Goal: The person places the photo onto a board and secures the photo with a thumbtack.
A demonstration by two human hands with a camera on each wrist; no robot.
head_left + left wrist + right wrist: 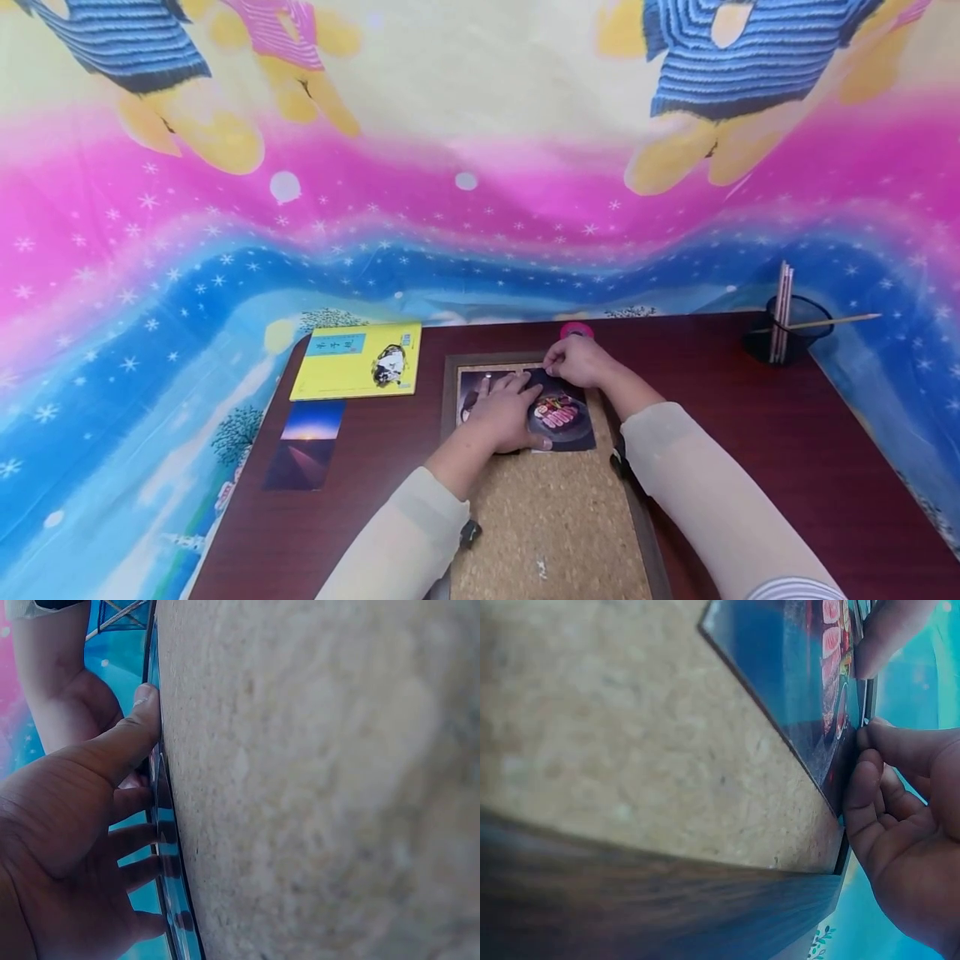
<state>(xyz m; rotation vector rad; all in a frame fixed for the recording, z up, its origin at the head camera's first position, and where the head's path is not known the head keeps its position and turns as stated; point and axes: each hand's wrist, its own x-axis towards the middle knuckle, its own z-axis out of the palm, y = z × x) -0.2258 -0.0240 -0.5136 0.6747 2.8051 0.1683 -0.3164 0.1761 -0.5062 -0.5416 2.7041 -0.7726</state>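
My left hand [504, 417] lies with fingers spread over two dark photos at the upper end of a framed cork board [551, 517]. It covers much of the left photo [468, 390]. Its thumb touches the lower edge of the right photo [573, 433], which shows sliced meat on a dark plate. At that photo's top edge, my right hand [581, 363] has thumb and forefinger together, pinching what looks like a small pin, mostly hidden. In the right wrist view, the right hand's fingertips [866, 739] meet at the photo's edge.
A yellow book [356, 360] lies at the table's back left, with a sunset photo [306, 446] below it. Behind the right hand is a round pink item [576, 330]. A black mesh holder [801, 321] with pencils stands back right. Small whitish bits [542, 569] lie on the cork.
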